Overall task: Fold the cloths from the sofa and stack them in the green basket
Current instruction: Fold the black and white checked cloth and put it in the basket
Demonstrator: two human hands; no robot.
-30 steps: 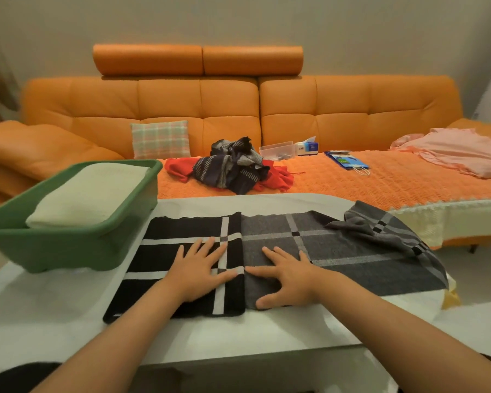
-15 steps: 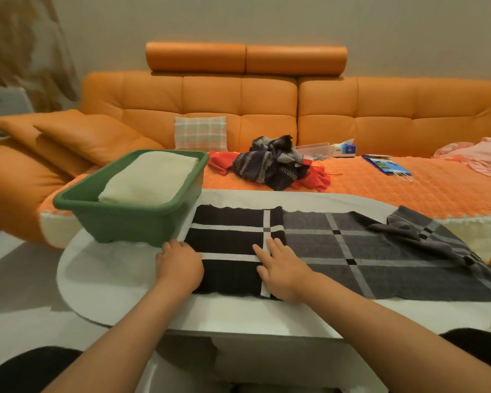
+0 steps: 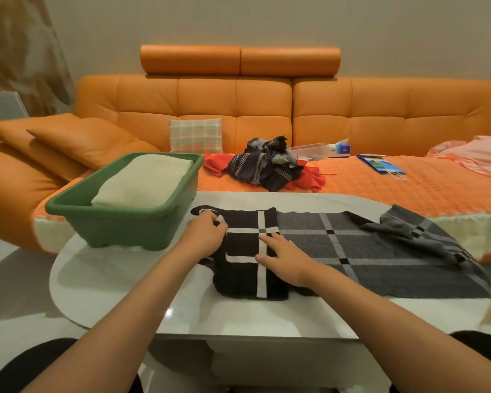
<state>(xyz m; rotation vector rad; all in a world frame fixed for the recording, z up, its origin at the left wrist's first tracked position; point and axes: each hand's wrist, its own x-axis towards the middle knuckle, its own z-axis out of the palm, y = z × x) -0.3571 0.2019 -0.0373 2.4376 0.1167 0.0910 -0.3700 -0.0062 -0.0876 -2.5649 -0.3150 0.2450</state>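
One small white-and-blue cardboard box [image 3: 339,150] on the orange leather sofa [image 3: 238,109] carries print, but it is too small for you to read. The same goes for the flat blue packet [image 3: 380,164] lying to its right on the seat.

Your left hand [image 3: 207,236] is at the left edge of the black-and-grey checked knit cloth [image 3: 338,245]. Its fingers [image 3: 214,221] are curled in and pinch that edge, which is raised and turned over a little. Your right hand [image 3: 287,259] lies flat on the black part of the cloth, fingers [image 3: 270,241] straight and slightly spread, pressing beside the white stripe. The cloth is spread across the white oval bench [image 3: 111,279], with its far right end rumpled.

Just beside your left hand stands the green plastic basket [image 3: 119,222], on the bench's left end, with a folded cream cloth [image 3: 142,182] inside it.

On the sofa seat behind the bench sits a heap of dark striped cloths [image 3: 264,165] on top of a red cloth [image 3: 312,178]. A pink cloth [image 3: 479,157] lies at the far right, and a pastel plaid cushion [image 3: 196,136] leans against the backrest. A clear plastic tray [image 3: 309,150] sits between the heap and the box.
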